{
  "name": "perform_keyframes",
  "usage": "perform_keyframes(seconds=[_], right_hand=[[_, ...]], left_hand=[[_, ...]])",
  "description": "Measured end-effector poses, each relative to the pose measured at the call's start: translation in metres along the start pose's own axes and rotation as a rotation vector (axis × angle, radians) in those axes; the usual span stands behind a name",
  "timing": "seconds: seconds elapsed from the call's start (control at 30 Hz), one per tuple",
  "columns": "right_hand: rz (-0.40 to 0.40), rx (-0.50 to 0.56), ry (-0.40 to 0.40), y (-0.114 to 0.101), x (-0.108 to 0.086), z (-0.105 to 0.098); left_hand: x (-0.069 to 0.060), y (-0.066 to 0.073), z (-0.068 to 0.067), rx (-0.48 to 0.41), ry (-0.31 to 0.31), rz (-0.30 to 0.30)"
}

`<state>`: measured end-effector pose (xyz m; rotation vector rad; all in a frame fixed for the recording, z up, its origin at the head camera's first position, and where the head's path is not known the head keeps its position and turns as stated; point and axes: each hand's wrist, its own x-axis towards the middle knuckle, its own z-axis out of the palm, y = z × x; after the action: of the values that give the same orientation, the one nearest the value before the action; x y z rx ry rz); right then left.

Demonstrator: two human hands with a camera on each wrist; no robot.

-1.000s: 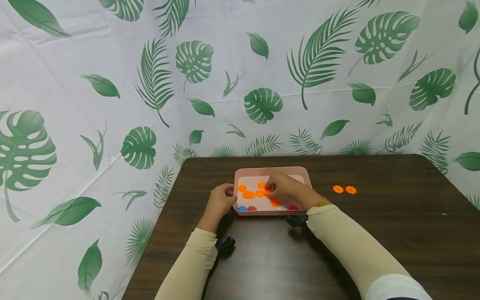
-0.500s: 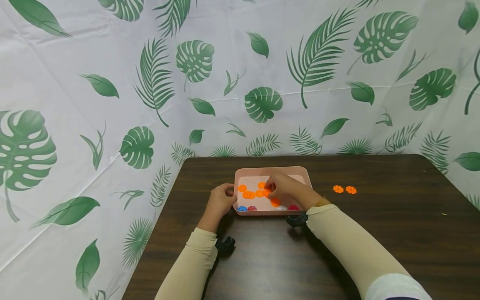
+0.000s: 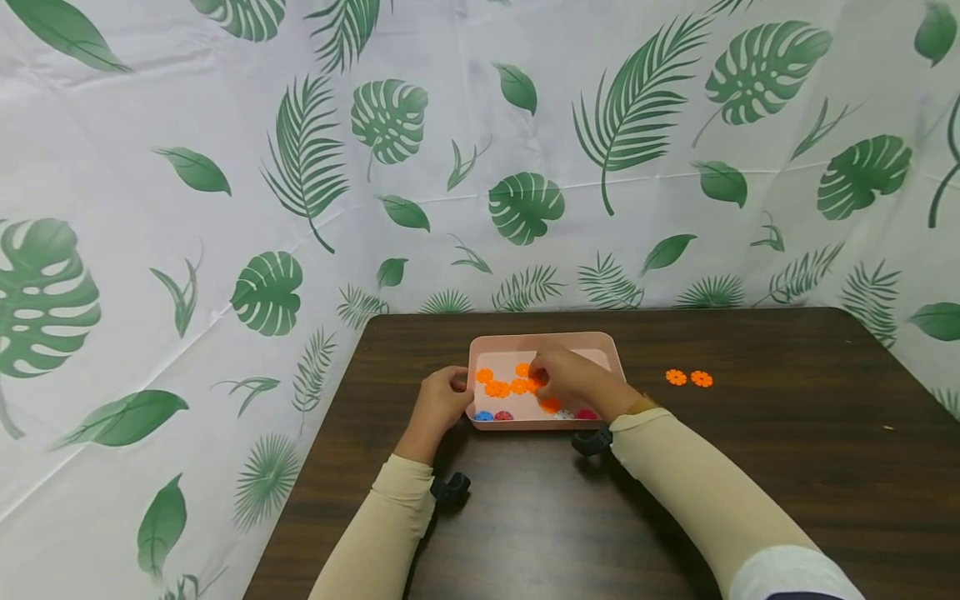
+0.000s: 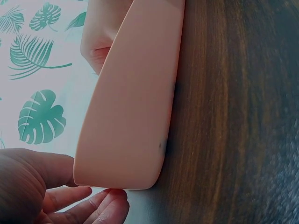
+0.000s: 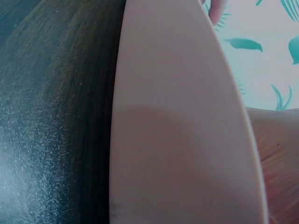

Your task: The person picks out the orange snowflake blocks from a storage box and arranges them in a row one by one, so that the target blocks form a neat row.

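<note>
A shallow pink tray point(image 3: 540, 425) lies on the dark wooden table, with several orange flower-shaped discs point(image 3: 497, 389) inside. My left hand point(image 3: 442, 404) grips the tray's left end; in the left wrist view its thumb point(image 4: 56, 168) meets the rim and the fingers lie against the end wall. Inside the tray, my right hand point(image 3: 573, 379) is bent downward, with its fingertips pinching an orange disc point(image 3: 533, 386) that is partly covered. The tray's side wall point(image 5: 173, 116) fills much of the right wrist view and hides those fingertips there.
Along the tray's near wall lie a blue disc point(image 3: 483, 416), a white one point(image 3: 563, 414) and two reddish ones point(image 3: 504, 416). Two more orange discs point(image 3: 688, 378) sit on the table point(image 3: 787, 467) to the right. A leaf-patterned cloth point(image 3: 450, 167) hangs behind.
The head view has shifted very slightly. Both hands, the tray and the discs stay in place.
</note>
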<state>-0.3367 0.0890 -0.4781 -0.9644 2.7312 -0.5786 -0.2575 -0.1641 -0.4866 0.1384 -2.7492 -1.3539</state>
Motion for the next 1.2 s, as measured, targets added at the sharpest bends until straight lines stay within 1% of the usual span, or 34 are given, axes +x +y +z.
perform_keyframes(seconds=[0.07,0.27,0.37,0.47,0.5,0.6,0.7,0.77,0.9,1.1,1.2], right_hand=[[-0.009,-0.019,0.011,0.001,0.001,0.0],[0.034,-0.007,0.059,0.009,-0.002,-0.004],[0.018,-0.004,0.093,0.014,-0.008,-0.012],[-0.001,-0.036,0.121,0.019,-0.017,-0.025],[-0.007,-0.023,0.128,0.021,-0.02,-0.029],[-0.003,0.001,0.147,0.031,-0.032,-0.042],[0.009,0.039,0.179,0.045,-0.044,-0.052],[0.023,0.025,0.21,0.056,-0.053,-0.059],[0.073,0.021,0.263,0.08,-0.073,-0.075],[0.184,0.032,0.286,0.108,-0.114,-0.099],[0.242,0.034,0.303,0.121,-0.134,-0.107]], left_hand=[[0.001,0.0,-0.001,0.001,0.0,0.003],[0.001,0.0,-0.002,-0.002,-0.012,0.005],[0.001,0.0,-0.002,-0.001,-0.011,0.007],[0.002,0.001,-0.002,0.004,-0.003,0.006],[0.002,0.002,-0.003,0.008,-0.003,0.003],[0.003,0.002,-0.002,0.011,-0.005,-0.007],[0.002,0.001,-0.002,0.009,-0.01,-0.012],[0.002,0.0,-0.001,0.012,-0.009,-0.003],[0.002,-0.002,0.001,0.013,-0.004,0.012],[0.001,-0.001,0.002,0.006,-0.002,0.012],[0.0,0.0,0.002,0.007,-0.002,0.015]])
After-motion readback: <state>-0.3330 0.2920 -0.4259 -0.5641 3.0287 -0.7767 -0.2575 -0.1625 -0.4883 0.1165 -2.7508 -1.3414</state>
